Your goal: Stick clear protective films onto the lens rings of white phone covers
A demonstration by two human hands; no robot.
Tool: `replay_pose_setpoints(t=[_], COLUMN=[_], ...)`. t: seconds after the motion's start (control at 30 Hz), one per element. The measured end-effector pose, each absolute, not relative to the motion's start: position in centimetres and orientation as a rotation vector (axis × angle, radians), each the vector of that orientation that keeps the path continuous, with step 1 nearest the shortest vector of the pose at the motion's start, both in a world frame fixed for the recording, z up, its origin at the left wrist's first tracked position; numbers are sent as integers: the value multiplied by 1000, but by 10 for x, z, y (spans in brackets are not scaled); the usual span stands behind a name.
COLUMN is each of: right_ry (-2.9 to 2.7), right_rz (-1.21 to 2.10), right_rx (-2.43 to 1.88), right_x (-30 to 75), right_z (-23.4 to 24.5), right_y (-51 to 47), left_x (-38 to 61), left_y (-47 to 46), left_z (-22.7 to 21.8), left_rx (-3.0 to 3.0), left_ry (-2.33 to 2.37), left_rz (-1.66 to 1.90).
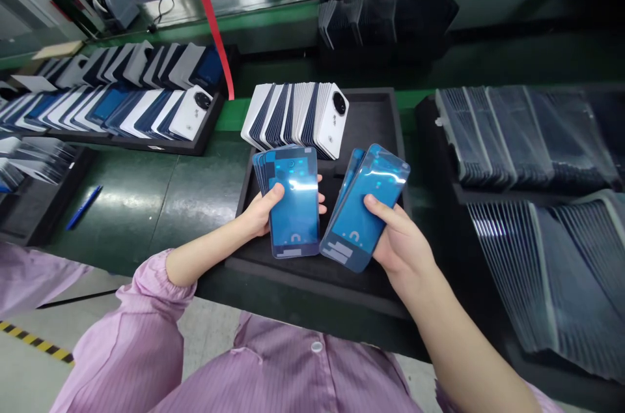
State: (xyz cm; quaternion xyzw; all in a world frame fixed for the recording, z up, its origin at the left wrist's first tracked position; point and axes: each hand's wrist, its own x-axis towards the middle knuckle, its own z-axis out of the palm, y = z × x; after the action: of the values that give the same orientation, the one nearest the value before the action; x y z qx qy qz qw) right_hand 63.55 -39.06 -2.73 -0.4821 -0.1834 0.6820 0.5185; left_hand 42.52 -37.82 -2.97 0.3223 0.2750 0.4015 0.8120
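Note:
My left hand (266, 211) grips a small fanned stack of blue film-covered phone back covers (294, 208), thumb on the front one. My right hand (398, 230) is closed on a couple more blue phone back covers (374, 188), tilted to the right. The lower corners of the two groups come close together. Both are held above a black foam tray (374, 113). At the tray's far side leans a row of white phone back covers (297, 116), the end one showing a round black camera ring.
Several filled trays of white and blue covers (146, 116) stand at the left, near a blue pen (84, 207). Dark clear-edged panels (502, 136) fill trays at the right. More panels (375, 15) stand behind. A red strip (209, 15) hangs in front.

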Motion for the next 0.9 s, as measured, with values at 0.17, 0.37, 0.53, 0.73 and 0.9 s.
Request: replay_pose_setpoints(t=[0.17,0.37,0.53,0.73,0.9], right_ry=[-401,-453,-444,-422,-449], right_rz=[1573,1579,1600,1675,1663], right_rx=[-1201,-1187,-1169,-1138,-1123], right_x=[637,635,634,635,635], right_z=[-29,-22,-19,-16,-16], right_y=[-391,-396,-397,-399,-400], left_x=[426,427,427,426,426], left_y=[-379,-379,-378,-378,-379], left_z=[-28,-29,-32,-31,-31], left_rx=[629,630,635,628,607], left_ry=[510,517,506,465,457], left_rz=[812,807,792,767,795])
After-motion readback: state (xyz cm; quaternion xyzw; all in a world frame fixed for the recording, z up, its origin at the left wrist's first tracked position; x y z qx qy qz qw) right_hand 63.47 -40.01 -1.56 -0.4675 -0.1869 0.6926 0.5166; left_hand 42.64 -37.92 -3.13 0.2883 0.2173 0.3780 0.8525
